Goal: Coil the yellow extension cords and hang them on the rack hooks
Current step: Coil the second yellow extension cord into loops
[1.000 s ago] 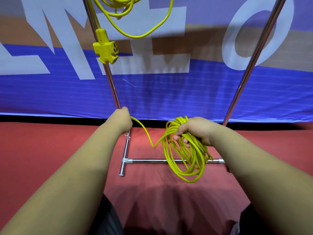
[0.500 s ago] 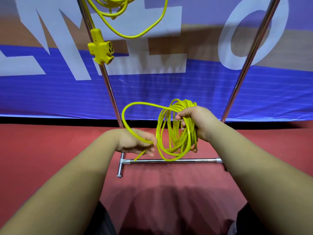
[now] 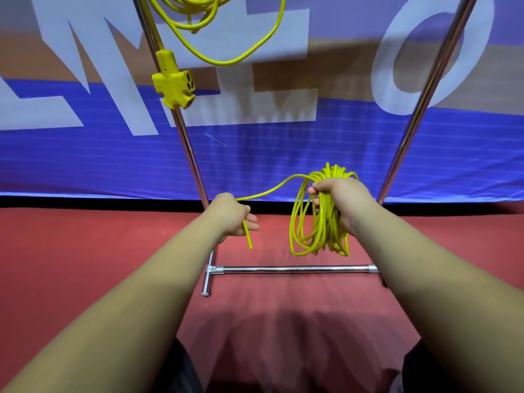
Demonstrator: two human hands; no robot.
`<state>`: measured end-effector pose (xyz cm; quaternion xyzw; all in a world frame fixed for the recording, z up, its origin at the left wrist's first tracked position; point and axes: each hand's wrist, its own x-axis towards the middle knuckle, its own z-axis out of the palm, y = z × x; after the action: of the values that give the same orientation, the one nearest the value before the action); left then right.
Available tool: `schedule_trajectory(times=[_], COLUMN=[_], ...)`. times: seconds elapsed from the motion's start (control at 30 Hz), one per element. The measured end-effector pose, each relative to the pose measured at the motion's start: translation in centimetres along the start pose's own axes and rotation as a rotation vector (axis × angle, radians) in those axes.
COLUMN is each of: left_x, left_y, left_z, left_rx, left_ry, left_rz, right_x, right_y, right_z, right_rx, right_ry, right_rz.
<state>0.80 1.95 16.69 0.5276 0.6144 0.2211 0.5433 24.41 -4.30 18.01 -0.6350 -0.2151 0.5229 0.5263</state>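
Findings, from the left of the frame to the right.

A blue banner [image 3: 85,154] with large pale letters fills the background above a red floor [image 3: 71,251].

Left of centre, the rack's left upright [image 3: 184,137] rises from the floor to the top edge. A yellow outlet block [image 3: 174,86] hangs against it in the upper part of the frame. Beside and above the block, loops of a hung yellow cord [image 3: 226,61] drop from beyond the top edge. I cannot see what they hang on.

At centre, the left hand [image 3: 232,217] sits just in front of the lower part of that upright. Its fingers are curled round a single strand [image 3: 272,190] of cord. A short tail points down below the fist. From the top of the fist the strand runs up and right in a shallow arc.

That strand joins the coil [image 3: 317,231], right of centre. The right hand [image 3: 338,199] grips the coil near its top, fingers wrapped round the bundled loops. The loops hang below the fist, in the air, ending above the base crossbar [image 3: 295,269] as framed.

Just right of that hand, the right upright [image 3: 419,109] slants to the upper right corner.
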Motion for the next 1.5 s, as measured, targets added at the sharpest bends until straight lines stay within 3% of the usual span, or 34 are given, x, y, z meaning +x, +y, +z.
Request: schedule_trajectory(times=[0.07,0.2,0.33,0.47,0.57,0.67,0.73,0.83,0.97,1.13,1.23,1.33,1.4,1.5], left_x=[0.1,-0.2,-0.7,-0.6,-0.4,-0.5,-0.7,-0.9,-1.7,-2.6,-3.2,-3.8,-3.7,-2.8], left_y=[-0.2,-0.4,0.0,-0.4,-0.1,0.3,0.5,0.6,1.0,1.7,2.2,3.1,3.6,3.7], left_z=[-0.2,-0.8,-0.9,-1.5,-1.8,-1.5,-0.9,-0.2,1.0,3.3,4.0,3.0,1.6,-0.3], left_rx=[0.132,0.413,0.346,0.473,0.615,0.422,0.198,0.051,0.026,-0.001,0.032,0.023,0.148,0.588], left_ry=[0.096,0.017,-0.099,-0.214,-0.081,-0.077,-0.175,-0.303,-0.372,-0.298,-0.259,-0.346,-0.334,-0.062], left_rz=[0.037,0.154,0.090,0.176,0.285,0.274,0.199,0.116,0.126,0.202,0.243,0.184,0.221,0.523], right_x=[0.2,0.4,0.5,0.4,0.3,0.4,0.5,0.6,0.0,-1.2,-1.5,-1.7,-1.8,-2.6], right_y=[0.3,0.6,0.7,0.8,0.9,1.0,1.2,1.5,1.7,2.0,2.2,1.9,1.5,0.7], right_z=[0.4,0.8,1.0,1.2,1.2,1.2,1.2,1.1,1.5,2.4,2.6,2.6,2.4,2.2], right_rx=[-0.007,-0.029,-0.042,-0.062,-0.055,-0.044,-0.050,-0.087,-0.116,-0.084,-0.093,-0.102,-0.127,-0.248], right_ry=[-0.020,-0.020,-0.010,-0.017,-0.030,-0.045,-0.055,-0.070,-0.139,-0.253,-0.239,-0.231,-0.255,-0.360], right_rz=[-0.001,-0.027,-0.045,-0.034,-0.024,-0.021,-0.035,-0.073,-0.090,-0.063,-0.036,-0.015,-0.009,0.006])
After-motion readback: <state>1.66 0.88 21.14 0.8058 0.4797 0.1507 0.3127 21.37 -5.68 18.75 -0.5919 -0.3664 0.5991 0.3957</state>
